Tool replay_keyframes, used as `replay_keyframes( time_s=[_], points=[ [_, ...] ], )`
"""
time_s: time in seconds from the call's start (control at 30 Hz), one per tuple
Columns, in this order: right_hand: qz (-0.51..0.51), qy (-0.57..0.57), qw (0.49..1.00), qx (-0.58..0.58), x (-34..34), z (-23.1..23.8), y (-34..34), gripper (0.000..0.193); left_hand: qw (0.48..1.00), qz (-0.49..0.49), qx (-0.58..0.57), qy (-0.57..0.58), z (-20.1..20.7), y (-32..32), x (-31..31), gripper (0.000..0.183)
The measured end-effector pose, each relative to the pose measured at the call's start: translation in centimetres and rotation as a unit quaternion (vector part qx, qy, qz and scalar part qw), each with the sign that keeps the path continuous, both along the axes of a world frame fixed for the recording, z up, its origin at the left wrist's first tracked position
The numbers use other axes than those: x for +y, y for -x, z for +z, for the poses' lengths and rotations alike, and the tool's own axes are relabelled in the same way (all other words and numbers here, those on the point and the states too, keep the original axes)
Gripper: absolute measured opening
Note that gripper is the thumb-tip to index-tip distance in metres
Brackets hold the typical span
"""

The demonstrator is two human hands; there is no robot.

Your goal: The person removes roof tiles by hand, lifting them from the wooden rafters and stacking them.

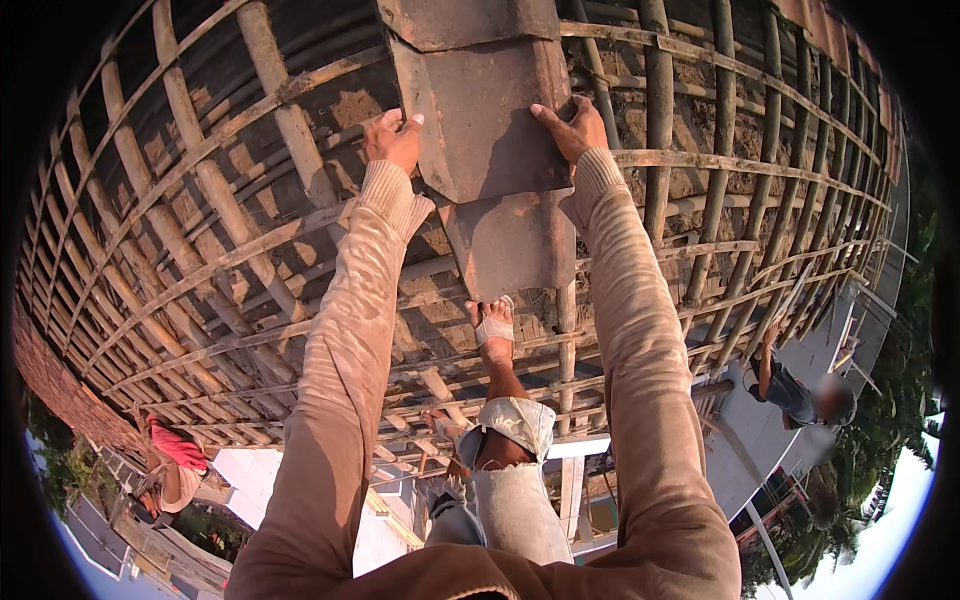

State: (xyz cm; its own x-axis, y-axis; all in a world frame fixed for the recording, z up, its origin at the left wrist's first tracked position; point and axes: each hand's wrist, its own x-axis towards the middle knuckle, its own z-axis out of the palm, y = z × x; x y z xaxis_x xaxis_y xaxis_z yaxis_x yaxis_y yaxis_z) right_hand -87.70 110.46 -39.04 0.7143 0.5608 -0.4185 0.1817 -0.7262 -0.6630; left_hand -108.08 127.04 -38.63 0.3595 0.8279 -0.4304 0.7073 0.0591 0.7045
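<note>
A brown clay roof tile (475,120) lies straight ahead, held by its two side edges. My left hand (394,142) grips the left edge, its thumb upright against the rim and its fingers partly hidden. At the right edge my right hand (575,128) is closed, thumb on the top face and fingers curled over the side. Another roof tile (470,20) meets it at the far end. The near end overlaps a lower roof tile (515,245), which reaches down to my bandaged foot (494,325).
Bamboo rafters and crossing battens (700,155) form an open roof frame on both sides, with gaps between them. A person in dark clothes (795,390) is below right; another in red (178,445) is below left. Laid tiles (70,385) line the far-left edge.
</note>
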Motion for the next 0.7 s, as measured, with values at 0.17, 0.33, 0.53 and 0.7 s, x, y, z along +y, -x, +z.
replay_keyframes(
  time_s=[0.17,0.33,0.53,0.7],
  points=[
    [-0.111,-0.065,0.992,-0.016,-1.9,-0.3,1.2,0.089,0.999,-0.036,0.027,-0.011,0.8,-0.7,1.7,0.055],
    [-0.197,0.094,0.975,0.029,-3.4,1.8,12.4,0.102,0.985,-0.148,0.065,0.056,1.1,7.6,1.9,0.025],
    [-0.199,0.073,0.976,-0.06,-13.2,-0.8,15.9,0.074,0.981,-0.165,0.098,0.028,-6.1,14.4,-11.4,0.036],
    [-0.126,0.001,0.984,-0.129,-13.6,-6.3,11.1,0.083,0.996,0.089,-0.013,0.0,-11.4,10.1,-16.6,0.078]
  ],
)
